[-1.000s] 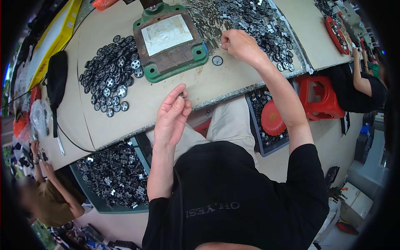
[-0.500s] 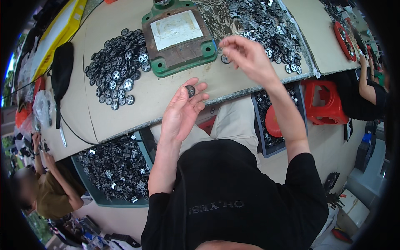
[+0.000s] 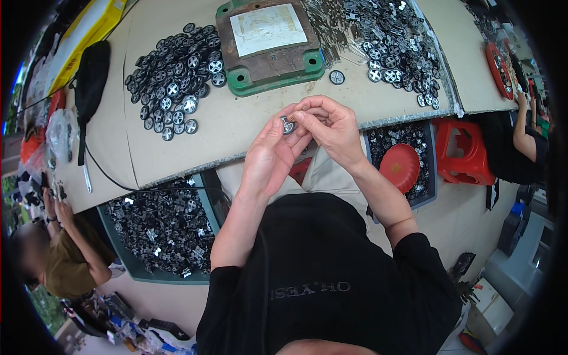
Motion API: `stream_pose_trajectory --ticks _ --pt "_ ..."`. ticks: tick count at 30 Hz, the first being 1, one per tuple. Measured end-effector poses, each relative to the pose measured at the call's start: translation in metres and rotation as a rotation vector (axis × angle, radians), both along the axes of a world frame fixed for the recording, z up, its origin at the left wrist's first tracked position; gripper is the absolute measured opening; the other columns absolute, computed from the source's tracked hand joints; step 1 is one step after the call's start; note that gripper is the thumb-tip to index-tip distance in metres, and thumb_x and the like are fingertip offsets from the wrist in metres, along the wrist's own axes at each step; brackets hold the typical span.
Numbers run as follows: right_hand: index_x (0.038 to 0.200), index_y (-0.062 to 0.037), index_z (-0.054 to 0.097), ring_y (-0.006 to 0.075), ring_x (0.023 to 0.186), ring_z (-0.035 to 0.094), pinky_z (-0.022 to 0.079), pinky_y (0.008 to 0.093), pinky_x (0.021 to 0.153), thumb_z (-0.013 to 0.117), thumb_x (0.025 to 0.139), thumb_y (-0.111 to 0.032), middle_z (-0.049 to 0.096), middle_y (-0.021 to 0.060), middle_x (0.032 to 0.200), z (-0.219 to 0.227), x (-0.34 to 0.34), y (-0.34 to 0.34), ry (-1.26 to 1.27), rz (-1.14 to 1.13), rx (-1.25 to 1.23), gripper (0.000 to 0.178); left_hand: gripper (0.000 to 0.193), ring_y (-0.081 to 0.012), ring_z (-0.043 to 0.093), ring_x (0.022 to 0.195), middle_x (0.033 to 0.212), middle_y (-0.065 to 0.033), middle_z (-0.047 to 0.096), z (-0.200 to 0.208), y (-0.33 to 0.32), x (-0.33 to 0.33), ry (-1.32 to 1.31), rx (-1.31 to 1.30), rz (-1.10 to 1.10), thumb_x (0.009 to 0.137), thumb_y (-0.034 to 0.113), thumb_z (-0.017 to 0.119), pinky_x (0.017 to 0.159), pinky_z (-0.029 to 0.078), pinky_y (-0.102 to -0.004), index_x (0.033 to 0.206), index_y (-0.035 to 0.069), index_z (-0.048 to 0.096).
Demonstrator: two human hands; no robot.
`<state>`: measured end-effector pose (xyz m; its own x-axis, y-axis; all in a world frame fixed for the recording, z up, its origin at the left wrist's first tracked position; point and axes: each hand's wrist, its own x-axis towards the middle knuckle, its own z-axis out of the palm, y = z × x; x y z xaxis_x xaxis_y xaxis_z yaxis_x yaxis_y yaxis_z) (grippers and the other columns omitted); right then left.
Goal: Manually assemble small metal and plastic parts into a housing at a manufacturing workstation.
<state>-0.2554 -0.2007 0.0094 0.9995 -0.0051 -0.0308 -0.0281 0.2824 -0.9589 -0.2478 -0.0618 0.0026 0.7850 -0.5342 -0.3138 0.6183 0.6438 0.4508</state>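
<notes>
Left hand [image 3: 266,158] grips a small spoked wheel [image 3: 288,126] between thumb and fingers, near the table's front edge [image 3: 234,158]. Right hand [image 3: 338,131] is pinched just beside it; its contents cannot be told. A loose wheel [image 3: 336,77] lies near the green metal base [image 3: 278,84]

Two hands [image 3: 334,131] meet at one wheel [image 3: 288,126]; one lone wheel [image 3: 336,77] near the table's [image 3: 236,133] front edge; two bins [image 3: 160,278] below.
</notes>
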Motion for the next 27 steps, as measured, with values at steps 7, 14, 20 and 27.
stream_pose_trajectory --ticks 7,14,20,27 --pt "0.091 0.003 0.058 0.0093 0.069 0.061 0.049 0.0204 0.057 0.058 0.082 0.003 0.066 0.0087 0.084 -0.008 -0.005 0.001 -0.667 -0.153 -0.757 0.009 0.047 -0.0276 0.038 0.123 0.132 -0.0177 0.036 0.007 -0.003 -0.005 -0.077 0.038 0.012 0.096 0.027 0.035 0.104 0.03 -0.0394 0.132 -0.004 0.028" --pt "0.088 0.0027 0.061 0.0099 0.069 0.063 0.051 0.021 0.061 0.061 0.079 0.001 0.066 0.0077 0.079 -0.012 -0.013 -0.002 -0.28 -0.227 -0.163 0.009 0.053 -0.0265 0.037 0.124 0.136 -0.0177 0.034 0.003 -0.006 -0.004 -0.15 0.005 -0.072 0.094 0.027 0.042 0.106 0.028 -0.0398 0.134 -0.004 0.026" --pt "0.095 0.0043 0.058 0.0116 0.08 0.062 0.051 0.0225 0.069 0.057 0.082 0.004 0.065 0.0106 0.09 0.008 -0.01 -0.021 -0.162 -0.007 -0.13 0.013 0.047 -0.0157 0.052 0.097 0.112 -0.0078 0.055 -0.004 -0.005 0.003 -0.164 0.029 -0.107 0.091 0.028 0.049 0.084 0.041 -0.0302 0.127 -0.001 0.04" --pt "0.102 -0.0001 0.062 0.0121 0.079 0.063 0.05 0.0249 0.07 0.063 0.079 -0.008 0.066 0.0082 0.091 0.029 0.026 -0.077 -0.146 0.116 -0.453 0.024 0.044 -0.0142 0.054 0.092 0.11 -0.0082 0.055 -0.013 -0.006 0.012 -0.1 -0.006 -0.137 0.09 0.022 0.052 0.078 0.042 -0.0265 0.127 0.002 0.042"
